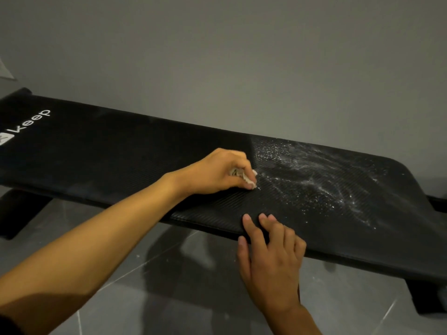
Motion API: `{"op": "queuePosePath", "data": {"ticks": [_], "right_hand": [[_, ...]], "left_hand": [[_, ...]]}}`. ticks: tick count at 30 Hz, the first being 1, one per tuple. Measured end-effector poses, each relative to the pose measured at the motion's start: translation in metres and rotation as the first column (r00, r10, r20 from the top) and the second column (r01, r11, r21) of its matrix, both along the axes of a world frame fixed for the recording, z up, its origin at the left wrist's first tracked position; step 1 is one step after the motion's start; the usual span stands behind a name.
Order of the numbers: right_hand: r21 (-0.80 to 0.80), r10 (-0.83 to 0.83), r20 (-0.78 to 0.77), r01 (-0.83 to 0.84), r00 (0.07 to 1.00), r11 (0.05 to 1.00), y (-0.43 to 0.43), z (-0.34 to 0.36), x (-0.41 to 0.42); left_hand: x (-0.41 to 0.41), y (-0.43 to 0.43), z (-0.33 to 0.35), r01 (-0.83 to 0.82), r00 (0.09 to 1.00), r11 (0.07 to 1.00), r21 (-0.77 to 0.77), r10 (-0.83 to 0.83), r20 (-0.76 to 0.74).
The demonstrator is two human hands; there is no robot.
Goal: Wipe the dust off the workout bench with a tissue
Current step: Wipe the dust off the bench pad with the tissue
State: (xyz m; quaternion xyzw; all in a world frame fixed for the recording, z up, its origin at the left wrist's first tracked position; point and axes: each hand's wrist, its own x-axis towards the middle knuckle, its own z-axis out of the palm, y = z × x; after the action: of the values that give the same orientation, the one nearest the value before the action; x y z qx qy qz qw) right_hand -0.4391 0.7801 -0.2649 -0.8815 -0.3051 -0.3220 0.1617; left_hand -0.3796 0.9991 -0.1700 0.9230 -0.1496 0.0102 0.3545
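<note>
- The black workout bench runs across the view, and white dust covers its right part
- The left hand is curled tight round a small bunched tissue and presses it on the bench, right beside the dust
- The right hand holds nothing; its fingers lie loose on the bench's near edge
- The wiping looks part done: the left side is dark, but there is lots of dust to clean
- Next, I think the tissue must push right through the dust, pressing into the little ridges
</note>
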Motion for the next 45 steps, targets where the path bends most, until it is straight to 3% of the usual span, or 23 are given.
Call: {"op": "queuePosePath", "data": {"ticks": [2,7,13,19,23,31,36,43,45], "right_hand": [[-0.003,-0.002,0.004,0.002,1.0,1.0,-0.001,-0.001,0.001],[0.003,-0.009,-0.01,0.009,1.0,1.0,0.0,0.0,0.001],[0.014,0.0,-0.016,0.0,1.0,1.0,0.0,0.002,-0.001],[0.03,-0.002,-0.013,0.002,1.0,1.0,0.0,0.001,-0.001],[0.038,0.009,-0.025,-0.008,1.0,0.999,0.0,0.002,-0.001],[0.014,0.008,-0.033,-0.008,0.999,1.0,-0.002,0.003,-0.001],[0.008,0.018,-0.038,-0.018,0.999,1.0,-0.004,0.003,-0.002],[0.021,0.004,-0.058,-0.003,0.998,1.0,-0.002,0.008,-0.005],[0.012,0.003,-0.062,-0.002,0.998,1.0,-0.002,0.009,-0.007]], "left_hand": [[-0.004,0.001,0.0,0.019,1.0,0.999,-0.029,-0.019,-0.013],[0.021,-0.002,0.004,-0.132,0.991,0.991,-0.004,0.132,0.028],[-0.031,-0.011,-0.005,0.033,0.999,0.999,0.022,-0.034,0.042],[-0.014,-0.015,-0.005,-0.104,0.988,0.994,0.035,0.099,0.121],[-0.049,-0.01,-0.012,-0.037,0.995,0.999,0.037,0.033,0.097],[-0.058,-0.012,-0.016,-0.101,0.986,0.991,0.084,0.088,0.141],[-0.09,-0.016,-0.026,-0.05,0.983,0.991,0.128,0.026,0.179],[-0.04,-0.029,-0.007,-0.168,0.982,0.978,0.124,0.155,0.109],[-0.045,-0.033,-0.008,-0.125,0.988,0.981,0.15,0.109,0.112]]}}
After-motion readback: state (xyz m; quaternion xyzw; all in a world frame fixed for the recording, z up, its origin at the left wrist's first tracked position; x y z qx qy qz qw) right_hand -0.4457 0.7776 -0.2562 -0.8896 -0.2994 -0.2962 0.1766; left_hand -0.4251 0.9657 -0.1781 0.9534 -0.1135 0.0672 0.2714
